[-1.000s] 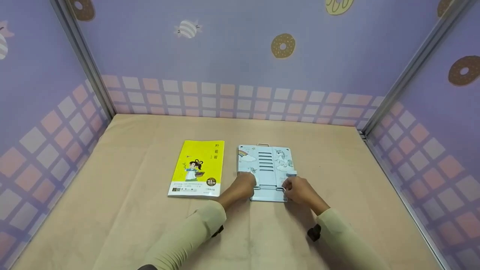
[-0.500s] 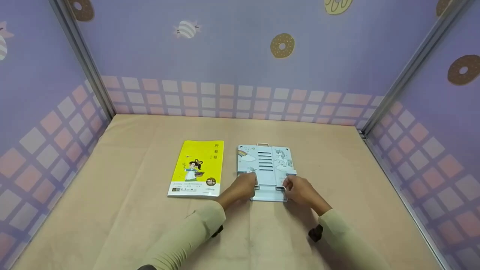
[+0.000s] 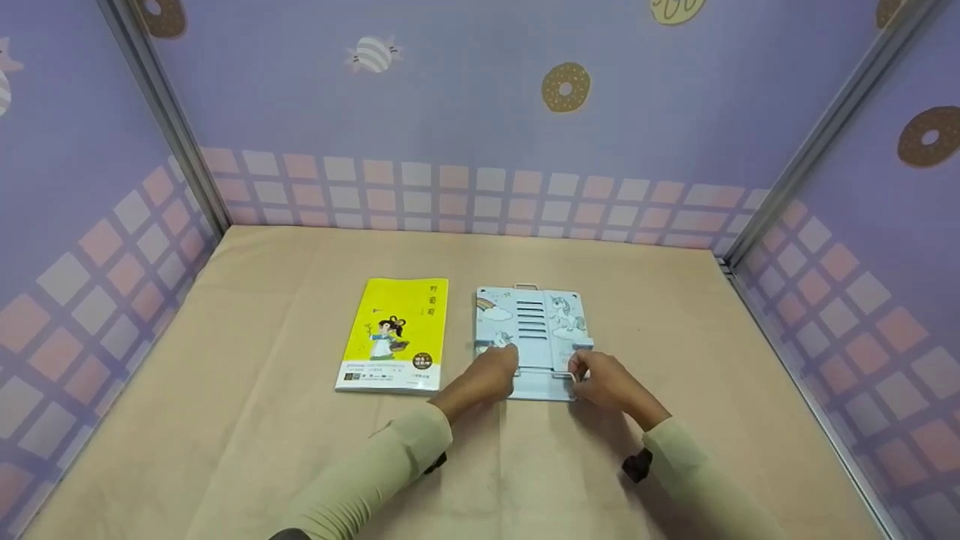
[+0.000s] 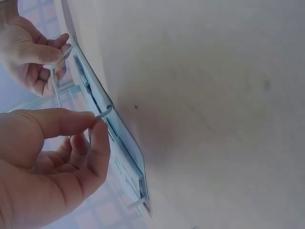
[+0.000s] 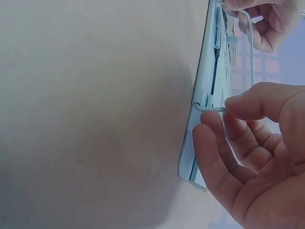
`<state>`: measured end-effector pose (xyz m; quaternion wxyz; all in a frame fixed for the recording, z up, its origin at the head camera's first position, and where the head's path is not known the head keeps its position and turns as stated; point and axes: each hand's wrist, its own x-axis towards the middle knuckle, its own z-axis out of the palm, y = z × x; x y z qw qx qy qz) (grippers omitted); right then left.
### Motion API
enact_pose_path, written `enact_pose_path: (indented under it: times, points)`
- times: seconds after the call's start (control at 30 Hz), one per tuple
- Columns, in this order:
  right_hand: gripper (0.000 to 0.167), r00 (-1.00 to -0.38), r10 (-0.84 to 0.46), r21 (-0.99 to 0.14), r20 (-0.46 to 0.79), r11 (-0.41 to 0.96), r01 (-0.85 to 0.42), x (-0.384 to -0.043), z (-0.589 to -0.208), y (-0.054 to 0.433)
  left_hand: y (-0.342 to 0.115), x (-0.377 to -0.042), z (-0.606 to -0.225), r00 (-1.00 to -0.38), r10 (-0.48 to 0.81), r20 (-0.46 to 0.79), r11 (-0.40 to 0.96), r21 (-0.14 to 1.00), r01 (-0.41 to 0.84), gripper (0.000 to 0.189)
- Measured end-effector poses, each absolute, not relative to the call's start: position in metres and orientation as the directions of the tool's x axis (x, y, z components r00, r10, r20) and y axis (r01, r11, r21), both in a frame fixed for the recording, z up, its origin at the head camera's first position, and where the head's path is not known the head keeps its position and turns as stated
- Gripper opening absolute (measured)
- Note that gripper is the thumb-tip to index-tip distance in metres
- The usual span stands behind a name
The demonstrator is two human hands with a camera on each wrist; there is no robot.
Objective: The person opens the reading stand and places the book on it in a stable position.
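A light blue book stand (image 3: pixel 533 330) with unicorn and rainbow pictures and a column of slots lies flat on the cloth. My left hand (image 3: pixel 491 373) is at its lower left corner, and my right hand (image 3: pixel 606 381) is at its lower right. Between thumb and fingers, the left hand (image 4: pixel 57 162) pinches one side of the stand's thin wire bracket (image 4: pixel 55 86). On the other side, the right hand (image 5: pixel 262 143) pinches the same wire (image 5: pixel 252 52). In both wrist views the wire stands out from the panel. The left fingers cover part of the stand in the head view.
Left of the stand lies a yellow book (image 3: pixel 395 334) with a drawn figure on its cover. Beige cloth (image 3: pixel 285 420) covers the table. Purple patterned walls (image 3: pixel 465 97) with metal posts (image 3: pixel 161 112) enclose the back and sides.
Both hands keep their hold at the stand's lower edge. The wire bracket seems to have tilted up slightly, and the right hand has shifted a little rightward. The book has stayed in place.
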<state>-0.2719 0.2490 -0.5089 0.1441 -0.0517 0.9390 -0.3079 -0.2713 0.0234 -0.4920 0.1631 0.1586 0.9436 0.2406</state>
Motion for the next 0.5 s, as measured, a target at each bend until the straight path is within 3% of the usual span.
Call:
enact_pose_path:
  times: [0.3, 0.5]
  points:
    - [0.014, -0.933, -0.258, -0.689, -0.249, 0.725, -0.017, -0.281, -0.496, 0.261, 0.009, -0.285, -0.486, -0.865, 0.44, -0.242, 0.801, 0.542, 0.256, 0.016]
    - [0.024, -0.974, -0.171, -0.757, -0.148, 0.654, 0.0, -0.299, -0.484, 0.271, 0.0, -0.304, -0.473, -0.919, 0.355, -0.173, 0.791, 0.579, 0.197, 0.021]
